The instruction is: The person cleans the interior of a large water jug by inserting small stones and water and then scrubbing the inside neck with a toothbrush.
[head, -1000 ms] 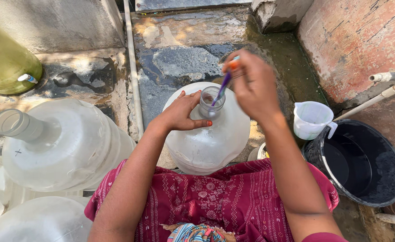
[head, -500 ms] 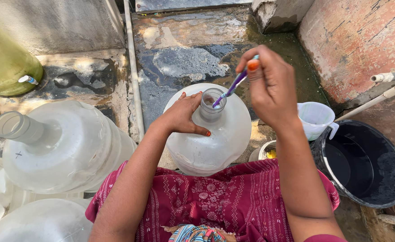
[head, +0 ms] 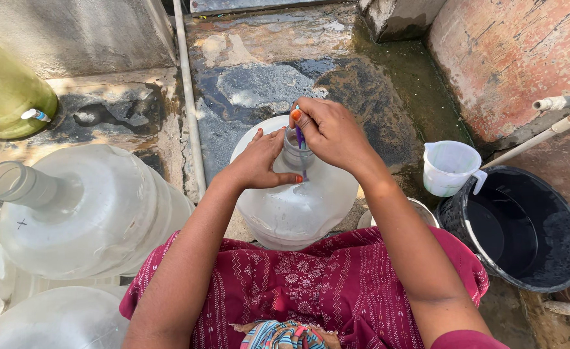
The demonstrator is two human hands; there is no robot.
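Observation:
A large clear water jug [head: 298,207] stands upright between my knees. My left hand [head: 262,161] grips the jug's neck from the left side. My right hand [head: 330,132] is directly over the mouth, closed on a thin purple brush handle [head: 300,137] that goes down into the opening. Most of the brush is hidden inside the neck and behind my fingers.
More clear jugs [head: 84,207] crowd the left side, with a green container [head: 4,90] at the far left. A white plastic jug cup [head: 449,167] and a black bucket [head: 524,229] sit to the right. A pipe [head: 188,97] crosses the wet stone floor; a tap [head: 556,102] juts from the wall.
My right hand has come down from above the jug to its mouth, pushing the purple brush deeper into the neck. My left hand stays on the neck.

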